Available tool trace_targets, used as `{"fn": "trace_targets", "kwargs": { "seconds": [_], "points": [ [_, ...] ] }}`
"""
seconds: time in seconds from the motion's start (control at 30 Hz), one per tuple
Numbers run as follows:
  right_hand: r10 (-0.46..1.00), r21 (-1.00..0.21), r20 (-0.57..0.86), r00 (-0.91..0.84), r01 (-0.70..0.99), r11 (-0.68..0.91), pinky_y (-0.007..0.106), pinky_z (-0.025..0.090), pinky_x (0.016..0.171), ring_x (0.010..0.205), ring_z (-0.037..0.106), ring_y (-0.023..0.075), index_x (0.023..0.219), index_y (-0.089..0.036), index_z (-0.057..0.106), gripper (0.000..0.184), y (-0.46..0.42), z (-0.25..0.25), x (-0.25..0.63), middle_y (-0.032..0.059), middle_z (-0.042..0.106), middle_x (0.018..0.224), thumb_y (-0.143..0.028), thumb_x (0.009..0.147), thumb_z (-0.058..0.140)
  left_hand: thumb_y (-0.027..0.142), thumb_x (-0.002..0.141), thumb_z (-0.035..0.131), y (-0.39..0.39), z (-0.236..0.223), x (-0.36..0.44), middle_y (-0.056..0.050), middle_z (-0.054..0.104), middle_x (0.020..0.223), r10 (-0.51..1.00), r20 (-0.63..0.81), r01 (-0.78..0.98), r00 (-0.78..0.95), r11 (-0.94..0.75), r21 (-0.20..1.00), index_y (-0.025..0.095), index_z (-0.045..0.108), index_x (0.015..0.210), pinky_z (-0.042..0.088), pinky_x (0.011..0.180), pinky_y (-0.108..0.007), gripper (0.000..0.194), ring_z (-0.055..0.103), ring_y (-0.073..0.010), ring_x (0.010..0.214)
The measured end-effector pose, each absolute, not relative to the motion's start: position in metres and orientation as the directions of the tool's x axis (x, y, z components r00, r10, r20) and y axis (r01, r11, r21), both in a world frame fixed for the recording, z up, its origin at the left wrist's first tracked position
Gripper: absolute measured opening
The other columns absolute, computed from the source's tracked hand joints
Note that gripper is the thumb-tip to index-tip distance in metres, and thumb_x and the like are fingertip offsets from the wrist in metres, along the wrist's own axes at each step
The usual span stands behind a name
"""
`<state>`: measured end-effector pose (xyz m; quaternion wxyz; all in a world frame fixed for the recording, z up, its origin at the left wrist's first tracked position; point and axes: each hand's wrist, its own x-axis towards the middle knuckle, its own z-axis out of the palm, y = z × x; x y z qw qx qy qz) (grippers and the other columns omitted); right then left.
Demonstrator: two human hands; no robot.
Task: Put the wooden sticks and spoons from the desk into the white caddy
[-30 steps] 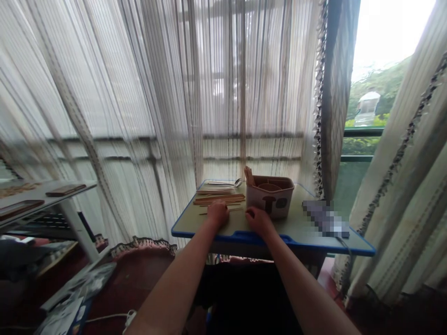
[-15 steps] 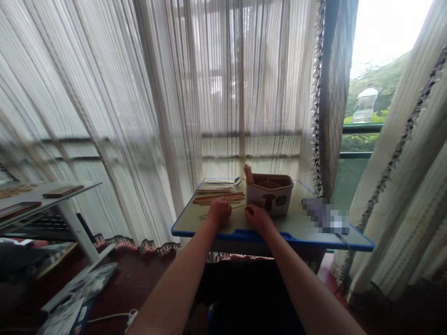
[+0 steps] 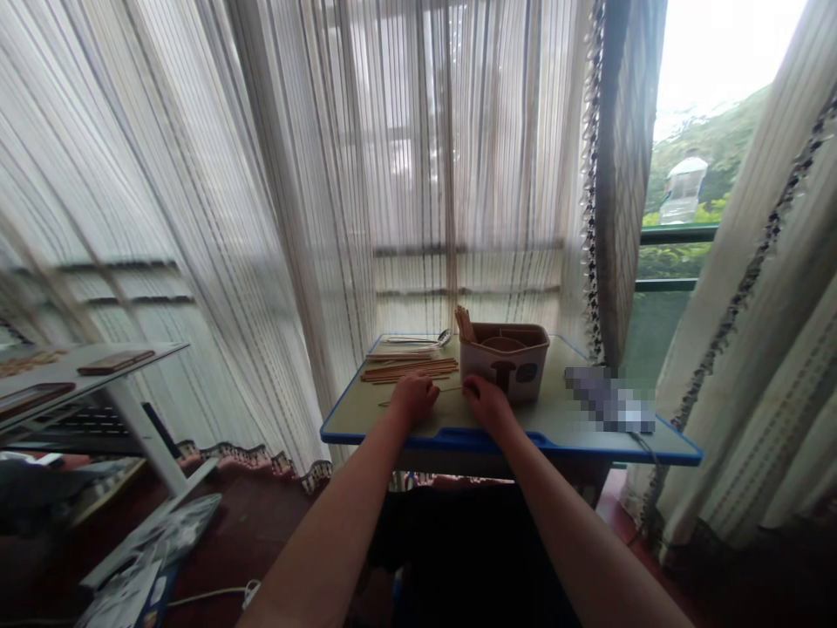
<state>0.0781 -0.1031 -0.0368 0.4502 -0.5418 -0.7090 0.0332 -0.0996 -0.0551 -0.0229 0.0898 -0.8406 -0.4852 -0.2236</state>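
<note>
A thin stick [image 3: 451,389] is held by the fingers of the left hand [image 3: 414,398] and right hand [image 3: 487,403], toward the worktop's [image 3: 353,419] front edge.

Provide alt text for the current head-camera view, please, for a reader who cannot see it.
A person's left hand covers the middle of a thin, pale-brown stick, one end at the right hand, over a grey-green, blue-edged desk. Long brown sticks lie beyond the left hand; a white, brown-rimmed, box-shaped container stands beyond the right.
</note>
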Motion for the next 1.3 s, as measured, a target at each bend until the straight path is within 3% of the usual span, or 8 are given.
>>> {"fn": "trace_targets", "kwargs": {
  "seconds": [0.2,0.57,0.8,0.93,1.03,1.13,1.2,1.3],
  "points": [
    [0.654,-0.463,0.748,0.110,0.792,0.397,0.028,0.040,0.076,0.080,0.056,0.0189,0.087,-0.018,0.057,0.020,-0.113,-0.035,0.078,0.0075,0.062,0.083,-0.022,0.081,0.039,0.033,0.080,0.046,-0.062,-0.018,-0.098,-0.007,0.061,0.091,0.804,0.441,0.874,0.399,-0.478,0.081,0.017,0.065,0.078,0.038,0.084,-0.031,0.025,0.054,-0.0191,0.089],
    [0.560,-0.483,0.811,0.172,0.738,0.472,0.028,0.042,0.078,0.082,0.056,0.0178,0.091,-0.017,0.054,0.019,-0.117,-0.033,0.077,0.0079,0.060,0.086,-0.027,0.084,0.039,0.030,0.086,0.039,-0.062,-0.020,-0.096,-0.007,0.058,0.094,0.706,0.466,0.799,0.532,-0.601,-0.001,0.021,0.063,0.088,0.038,0.086,-0.033,0.026,0.052,-0.0180,0.092],
    [0.633,-0.675,0.707,0.314,0.565,0.474,0.030,0.045,0.076,0.079,0.059,0.0183,0.103,-0.014,0.051,0.031,-0.111,-0.031,0.077,0.0102,0.063,0.089,-0.034,0.081,0.044,0.035,0.090,0.032,-0.071,-0.015,-0.094,-0.006,0.058,0.098,0.688,0.492,0.806,0.534,-0.591,-0.049,0.028,0.056,0.108,0.034,0.089,-0.037,0.031,0.051,-0.0202,0.096],
    [0.718,-0.736,0.639,0.275,0.492,0.466,0.030,0.047,0.072,0.078,0.060,0.0181,0.102,-0.017,0.051,0.029,-0.114,-0.023,0.074,0.0081,0.065,0.088,-0.036,0.082,0.042,0.035,0.090,0.032,-0.073,-0.013,-0.094,-0.005,0.059,0.099,0.681,0.497,0.799,0.538,-0.599,-0.044,0.032,0.048,0.120,0.034,0.089,-0.037,0.034,0.052,-0.0201,0.097],
    [0.680,-0.653,0.710,0.181,0.532,0.540,0.028,0.047,0.068,0.072,0.061,0.0168,0.094,-0.018,0.055,0.024,-0.124,0.003,0.073,0.0059,0.065,0.080,-0.035,0.083,0.041,0.037,0.089,0.034,-0.073,-0.013,-0.095,-0.006,0.057,0.105,0.681,0.500,0.793,0.535,-0.609,-0.019,0.032,0.038,0.129,0.033,0.091,-0.036,0.040,0.050,-0.0204,0.101],
    [0.578,-0.524,0.810,0.104,0.573,0.630,0.026,0.047,0.071,0.077,0.061,0.0159,0.091,-0.019,0.060,0.021,-0.136,0.049,0.084,0.0055,0.066,0.085,-0.033,0.081,0.048,0.044,0.085,0.042,-0.071,-0.015,-0.096,-0.008,0.052,0.117,0.679,0.522,0.789,0.517,-0.615,0.018,0.027,0.024,0.137,0.031,0.094,-0.038,0.058,0.046,-0.0225,0.109],
    [0.424,-0.423,0.890,0.168,0.652,0.630,0.027,0.047,0.072,0.077,0.060,0.0147,0.099,-0.018,0.058,0.025,-0.143,0.084,0.096,0.0052,0.065,0.087,-0.033,0.083,0.046,0.046,0.082,0.045,-0.069,-0.017,-0.097,-0.010,0.050,0.121,0.683,0.533,0.790,0.500,-0.611,0.042,0.022,0.021,0.138,0.031,0.095,-0.038,0.065,0.044,-0.0236,0.112],
    [0.181,-0.321,0.947,0.265,0.785,0.530,0.029,0.047,0.071,0.073,0.059,0.0136,0.107,-0.018,0.055,0.029,-0.147,0.124,0.114,0.0045,0.064,0.082,-0.032,0.085,0.043,0.043,0.082,0.047,-0.067,-0.020,-0.098,-0.010,0.050,0.121,0.701,0.521,0.793,0.487,-0.605,0.071,0.020,0.029,0.134,0.030,0.096,-0.038,0.060,0.043,-0.0234,0.114]
  ]
}}
